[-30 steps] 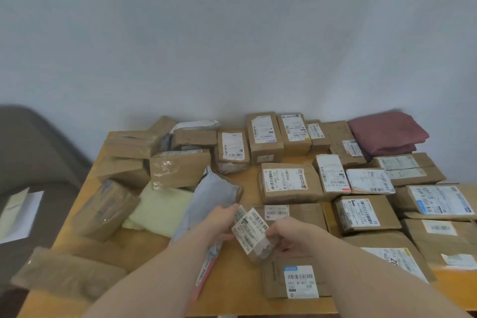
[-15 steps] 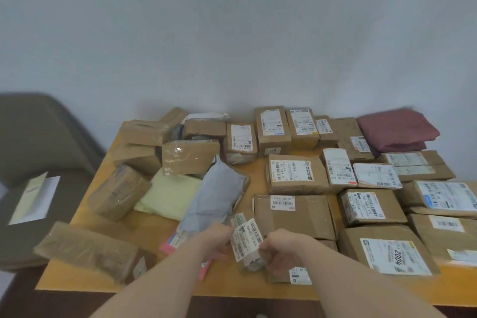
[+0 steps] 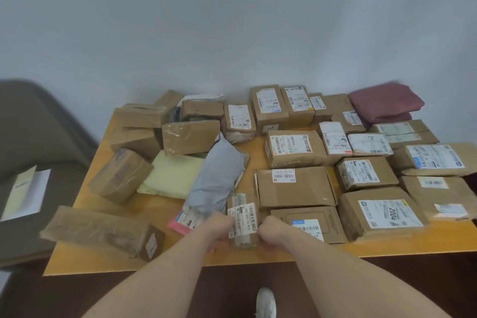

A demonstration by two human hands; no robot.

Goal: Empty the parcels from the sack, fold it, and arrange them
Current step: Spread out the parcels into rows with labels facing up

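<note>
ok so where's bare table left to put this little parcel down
Bare wood shows along the near edge of the table, in front of the long brown parcel; a smaller patch lies between the grey mailer and the labelled box. The right half is packed tight. Both hands, left hand and right hand, grip the small parcel.

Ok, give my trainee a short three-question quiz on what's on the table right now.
1. True or false: both hands hold the small labelled parcel at the table's near edge.
2. Which soft item lies directly left of the grey mailer? A) pale yellow mailer B) maroon folded cloth C) white shoe
3. Fill in: the maroon folded cloth sits at the table's far ____ corner.

Key:
1. True: the left hand and right hand hold it from either side.
2. A, the pale yellow mailer.
3. Right.
</note>
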